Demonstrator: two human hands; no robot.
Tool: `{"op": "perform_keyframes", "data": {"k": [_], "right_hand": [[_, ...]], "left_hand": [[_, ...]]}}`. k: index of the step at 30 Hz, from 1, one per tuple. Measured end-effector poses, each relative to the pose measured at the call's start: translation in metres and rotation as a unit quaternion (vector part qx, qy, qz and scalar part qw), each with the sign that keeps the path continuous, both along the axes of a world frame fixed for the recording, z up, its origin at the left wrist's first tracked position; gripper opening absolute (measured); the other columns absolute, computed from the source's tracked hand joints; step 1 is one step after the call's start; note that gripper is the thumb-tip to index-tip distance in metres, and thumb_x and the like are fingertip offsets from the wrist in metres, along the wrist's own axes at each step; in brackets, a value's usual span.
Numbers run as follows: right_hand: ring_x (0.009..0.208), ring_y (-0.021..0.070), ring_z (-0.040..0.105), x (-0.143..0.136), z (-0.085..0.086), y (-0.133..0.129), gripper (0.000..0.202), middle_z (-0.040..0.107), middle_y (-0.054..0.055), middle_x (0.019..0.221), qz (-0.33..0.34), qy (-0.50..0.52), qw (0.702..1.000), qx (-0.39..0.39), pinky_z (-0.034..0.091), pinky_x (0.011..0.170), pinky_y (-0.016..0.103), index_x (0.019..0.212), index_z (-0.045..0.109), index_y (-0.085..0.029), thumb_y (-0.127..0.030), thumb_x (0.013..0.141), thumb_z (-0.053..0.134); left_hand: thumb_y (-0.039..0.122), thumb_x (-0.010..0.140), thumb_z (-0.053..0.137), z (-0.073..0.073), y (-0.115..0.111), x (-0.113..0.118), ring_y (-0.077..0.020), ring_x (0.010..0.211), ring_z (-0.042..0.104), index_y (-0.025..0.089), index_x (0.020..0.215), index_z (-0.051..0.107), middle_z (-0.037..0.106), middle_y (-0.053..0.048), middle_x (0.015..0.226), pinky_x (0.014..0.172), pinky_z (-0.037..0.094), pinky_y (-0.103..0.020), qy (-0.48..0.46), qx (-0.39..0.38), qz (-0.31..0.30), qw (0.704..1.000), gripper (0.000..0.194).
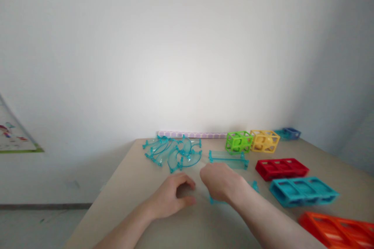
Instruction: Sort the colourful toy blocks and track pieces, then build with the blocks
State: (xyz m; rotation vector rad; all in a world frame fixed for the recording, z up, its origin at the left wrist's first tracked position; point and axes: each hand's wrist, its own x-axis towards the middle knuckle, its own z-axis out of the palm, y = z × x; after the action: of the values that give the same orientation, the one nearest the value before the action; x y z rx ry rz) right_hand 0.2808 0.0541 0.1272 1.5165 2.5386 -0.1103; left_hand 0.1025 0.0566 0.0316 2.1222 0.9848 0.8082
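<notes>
My left hand (175, 196) is just above the table with fingers curved and thumb apart, nothing between them. To its right, my right hand (220, 181) is closed, its fingertips turned away and hidden, so what they hold cannot be made out. Partly covered by this hand and wrist is a clear teal track piece (216, 201); whether the fingers touch it is unclear. Just beyond lies a straight clear teal track piece (228, 159). Several curved clear teal track pieces (175, 151) are heaped farther back, beyond my left hand.
On the right stand a green block frame (239, 142), a yellow one (264, 141), a red one (282, 168), a teal one (304, 191) and an orange one (339, 229). A blue block (292, 133) sits at the back. A purple patterned strip (193, 135) runs along the wall (187, 54).
</notes>
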Motion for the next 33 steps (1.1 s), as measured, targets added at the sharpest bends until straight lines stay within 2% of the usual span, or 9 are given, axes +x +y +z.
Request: {"op": "perform_keyframes", "data": {"k": [5,10,15,20,23,26,29,33], "right_hand": [[0.089,0.0301,0.070,0.014,-0.007,-0.009,0.024,0.072,0.020,0.091,-0.043,-0.031,0.998,0.021,0.054,0.074,0.036,0.091,0.073,-0.011,-0.001,0.073,0.061],[0.095,0.0321,0.067,0.016,-0.017,-0.016,0.033,0.070,0.020,0.099,-0.051,-0.024,0.998,0.042,0.055,0.077,0.040,0.103,0.068,-0.007,0.004,0.075,0.054],[0.095,0.0317,0.066,0.019,-0.031,-0.013,0.036,0.068,0.019,0.101,-0.054,-0.018,0.997,0.056,0.053,0.079,0.041,0.104,0.066,-0.007,0.005,0.074,0.051],[0.098,0.0360,0.061,0.028,-0.036,-0.013,0.041,0.064,0.020,0.104,-0.022,-0.024,0.996,0.080,0.047,0.084,0.049,0.106,0.064,-0.008,-0.004,0.066,0.060],[0.097,0.0339,0.060,0.033,-0.030,-0.009,0.045,0.062,0.018,0.104,-0.004,0.024,0.996,0.086,0.045,0.085,0.046,0.106,0.063,-0.011,-0.010,0.061,0.062],[0.101,0.0285,0.058,0.035,-0.029,0.002,0.040,0.062,0.015,0.105,-0.062,0.110,0.979,0.158,0.042,0.088,0.039,0.109,0.062,-0.013,-0.010,0.071,0.051],[0.118,0.0340,0.048,0.037,-0.043,0.017,0.046,0.054,0.021,0.123,-0.143,0.116,0.958,0.221,0.034,0.098,0.046,0.123,0.056,-0.010,-0.013,0.079,0.045],[0.135,0.0423,0.027,0.043,-0.068,0.033,0.055,0.034,0.024,0.146,-0.205,0.092,0.958,0.179,0.021,0.103,0.058,0.142,0.037,-0.008,-0.030,0.091,0.038]], "left_hand": [[0.026,0.076,0.068,0.000,-0.001,0.002,-0.0215,0.090,0.058,0.019,0.090,0.065,0.066,-0.007,0.095,0.084,0.043,-0.033,0.002,0.025,-0.019,0.999,0.017],[0.024,0.076,0.067,0.002,-0.001,0.001,-0.0220,0.093,0.058,0.018,0.090,0.066,0.066,-0.007,0.095,0.085,0.043,-0.034,0.005,0.024,-0.024,0.999,0.015],[0.021,0.076,0.067,0.003,-0.002,0.001,-0.0219,0.094,0.058,0.018,0.090,0.066,0.066,-0.007,0.095,0.086,0.043,-0.034,0.009,0.028,-0.023,0.999,0.015],[0.018,0.075,0.067,0.004,-0.003,0.001,-0.0221,0.095,0.058,0.017,0.089,0.065,0.065,-0.008,0.096,0.087,0.042,-0.034,0.007,0.028,-0.032,0.999,0.015],[0.017,0.074,0.067,0.005,-0.004,0.001,-0.0222,0.094,0.058,0.017,0.089,0.065,0.065,-0.008,0.096,0.087,0.042,-0.034,0.005,0.031,-0.035,0.999,0.015],[0.016,0.074,0.066,0.006,-0.004,0.001,-0.0221,0.094,0.058,0.017,0.089,0.065,0.065,-0.008,0.095,0.087,0.042,-0.033,0.005,0.034,-0.037,0.999,0.014],[0.016,0.076,0.064,0.005,-0.004,0.000,-0.0217,0.094,0.058,0.017,0.089,0.065,0.065,-0.007,0.095,0.087,0.042,-0.033,0.006,0.040,-0.042,0.998,0.013],[0.017,0.077,0.063,0.005,-0.002,0.000,-0.0214,0.094,0.059,0.018,0.088,0.065,0.065,-0.008,0.095,0.088,0.042,-0.034,-0.003,0.045,-0.048,0.998,0.012]]}}
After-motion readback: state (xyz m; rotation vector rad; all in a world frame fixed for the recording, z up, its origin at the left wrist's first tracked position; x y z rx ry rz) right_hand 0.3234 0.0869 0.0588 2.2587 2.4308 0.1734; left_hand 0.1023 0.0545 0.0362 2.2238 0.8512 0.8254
